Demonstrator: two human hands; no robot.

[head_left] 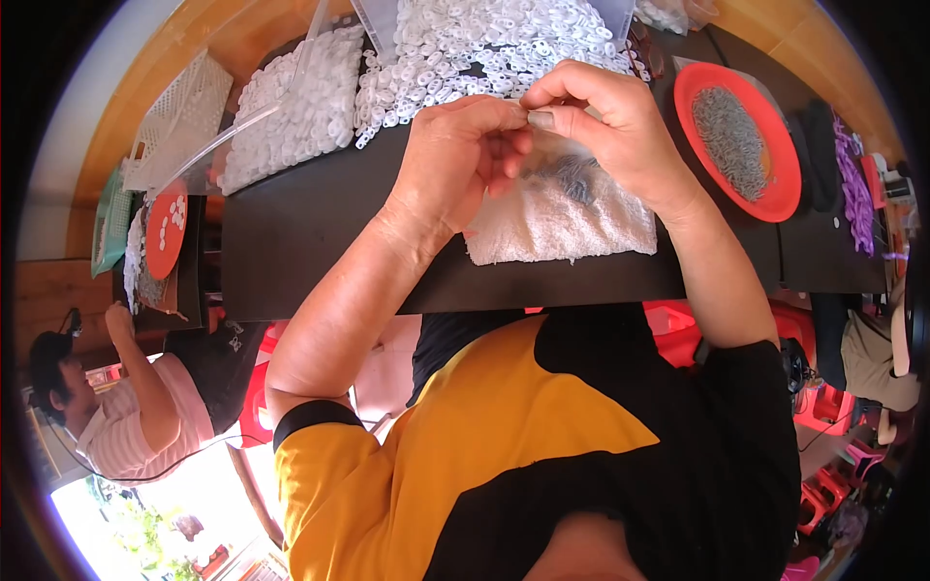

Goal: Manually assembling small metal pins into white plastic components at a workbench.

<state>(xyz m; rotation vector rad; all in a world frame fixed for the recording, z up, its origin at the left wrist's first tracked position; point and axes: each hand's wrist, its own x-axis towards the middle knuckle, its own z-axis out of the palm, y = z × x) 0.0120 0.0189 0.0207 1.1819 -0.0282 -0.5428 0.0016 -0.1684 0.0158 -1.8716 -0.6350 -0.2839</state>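
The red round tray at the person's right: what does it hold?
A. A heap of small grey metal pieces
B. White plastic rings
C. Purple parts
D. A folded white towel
A: the red round tray carries a heap of small grey metal pieces; the white plastic rings lie elsewhere, at the table's far side.

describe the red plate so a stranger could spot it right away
Start at the black table and go to its right side, past the white towel under the hands. The red plate is round and holds a heap of small grey metal pieces, unlike the white plastic rings.
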